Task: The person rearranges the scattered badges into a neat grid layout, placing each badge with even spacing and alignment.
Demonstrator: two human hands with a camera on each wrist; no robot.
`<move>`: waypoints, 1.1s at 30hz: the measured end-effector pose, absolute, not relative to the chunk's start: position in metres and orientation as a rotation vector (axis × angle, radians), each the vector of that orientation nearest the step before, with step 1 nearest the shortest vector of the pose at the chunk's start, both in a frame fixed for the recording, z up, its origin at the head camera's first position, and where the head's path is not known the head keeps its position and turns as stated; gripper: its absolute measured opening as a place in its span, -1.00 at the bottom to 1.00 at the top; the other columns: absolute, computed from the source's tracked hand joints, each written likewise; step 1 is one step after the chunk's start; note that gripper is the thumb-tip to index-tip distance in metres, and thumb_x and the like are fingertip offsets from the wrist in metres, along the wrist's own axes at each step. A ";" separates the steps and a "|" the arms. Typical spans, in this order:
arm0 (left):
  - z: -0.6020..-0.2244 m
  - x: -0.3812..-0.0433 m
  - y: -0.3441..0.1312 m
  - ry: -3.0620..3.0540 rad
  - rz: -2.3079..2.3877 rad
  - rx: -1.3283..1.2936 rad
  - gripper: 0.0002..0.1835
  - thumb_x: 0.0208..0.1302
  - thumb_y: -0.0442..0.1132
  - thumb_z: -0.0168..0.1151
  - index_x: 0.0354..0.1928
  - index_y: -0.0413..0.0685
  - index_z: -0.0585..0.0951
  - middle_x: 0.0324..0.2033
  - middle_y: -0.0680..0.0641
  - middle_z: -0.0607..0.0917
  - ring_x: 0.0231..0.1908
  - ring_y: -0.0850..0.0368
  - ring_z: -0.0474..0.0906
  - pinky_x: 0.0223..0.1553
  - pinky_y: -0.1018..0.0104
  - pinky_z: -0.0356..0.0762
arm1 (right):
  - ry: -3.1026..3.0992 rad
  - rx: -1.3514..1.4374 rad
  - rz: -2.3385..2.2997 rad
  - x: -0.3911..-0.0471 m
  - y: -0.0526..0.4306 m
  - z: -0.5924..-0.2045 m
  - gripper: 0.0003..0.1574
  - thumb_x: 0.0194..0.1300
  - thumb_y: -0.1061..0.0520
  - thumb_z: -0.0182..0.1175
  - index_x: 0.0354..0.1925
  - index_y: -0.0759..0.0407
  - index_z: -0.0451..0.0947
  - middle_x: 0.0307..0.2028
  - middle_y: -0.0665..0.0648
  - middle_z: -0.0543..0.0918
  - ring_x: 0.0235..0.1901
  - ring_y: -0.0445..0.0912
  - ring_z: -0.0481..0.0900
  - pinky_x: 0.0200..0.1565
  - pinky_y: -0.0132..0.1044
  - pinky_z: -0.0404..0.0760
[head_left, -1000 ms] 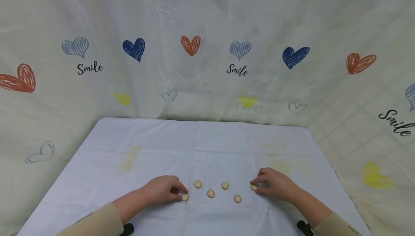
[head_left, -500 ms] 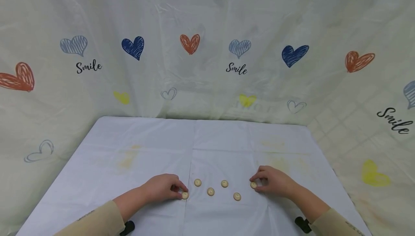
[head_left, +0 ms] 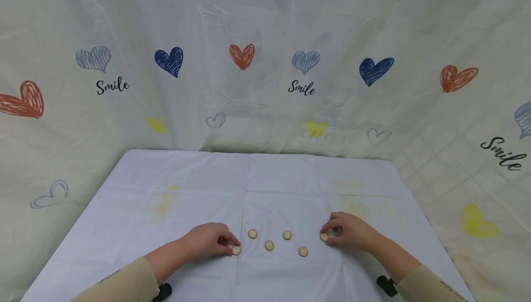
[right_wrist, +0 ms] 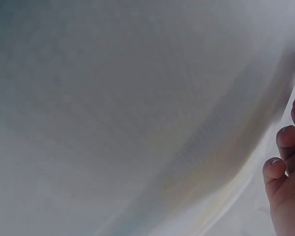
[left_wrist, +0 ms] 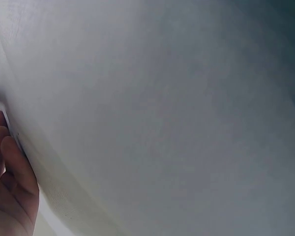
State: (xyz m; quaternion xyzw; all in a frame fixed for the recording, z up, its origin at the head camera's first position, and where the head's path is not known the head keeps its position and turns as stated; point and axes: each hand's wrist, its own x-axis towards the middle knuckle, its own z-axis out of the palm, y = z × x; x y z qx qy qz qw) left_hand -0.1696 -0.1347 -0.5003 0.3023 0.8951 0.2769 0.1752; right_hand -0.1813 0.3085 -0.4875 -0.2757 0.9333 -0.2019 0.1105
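In the head view, my left hand (head_left: 206,241) pinches a round pale wooden button (head_left: 236,250) at the left end of a zigzag row. At the opposite end, the thumb and fingers of my right hand (head_left: 351,232) hold a matching button (head_left: 324,236), partly covered by the fingertips. Between the two hands several more such buttons lie flat on the cloth, among them an upper left one (head_left: 252,233), an upper right one (head_left: 287,234) and a lower right one (head_left: 303,251). Both wrist views catch only part of each hand at the edge; the held buttons cannot be made out there.
A white cloth (head_left: 199,173) with fold creases and faint yellow stains covers the table. Behind it hangs a pale curtain (head_left: 269,25) printed with hearts and the word Smile. Black straps (head_left: 386,286) show at the sleeve cuffs.
The head view has shifted very slightly. Both hands and all the buttons keep their places relative to one another.
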 end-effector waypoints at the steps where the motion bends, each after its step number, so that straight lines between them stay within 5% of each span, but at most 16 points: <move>1: -0.501 -0.170 -0.135 2.534 0.787 0.854 -0.81 0.16 0.00 0.44 -0.15 0.38 0.78 -0.50 0.33 0.48 -0.44 0.43 0.40 -0.36 0.40 0.39 | 2.738 -0.803 -0.600 -0.181 0.309 -0.488 -0.73 0.10 -0.10 0.49 -0.19 -0.15 0.76 -0.40 -0.21 0.47 -0.39 -0.31 0.37 -0.31 -0.36 0.40; 20: -0.504 -0.178 -0.134 2.478 0.797 0.857 -0.83 0.15 0.01 0.45 -0.18 0.40 0.77 -0.50 0.29 0.51 -0.43 0.39 0.41 -0.34 0.39 0.38 | 2.746 -0.723 -0.660 -0.183 0.307 -0.477 -0.74 0.18 -0.11 0.43 -0.13 -0.16 0.74 -0.47 -0.19 0.45 -0.46 -0.30 0.36 -0.38 -0.35 0.39; 33: -0.509 -0.185 -0.136 2.421 0.847 0.819 -0.82 0.11 0.01 0.49 -0.21 0.40 0.77 -0.50 0.24 0.55 -0.45 0.35 0.43 -0.35 0.36 0.39 | 2.751 -0.682 -0.626 -0.218 0.263 -0.470 -0.78 0.18 -0.07 0.44 -0.16 -0.20 0.74 -0.51 -0.16 0.46 -0.45 -0.24 0.39 -0.36 -0.32 0.41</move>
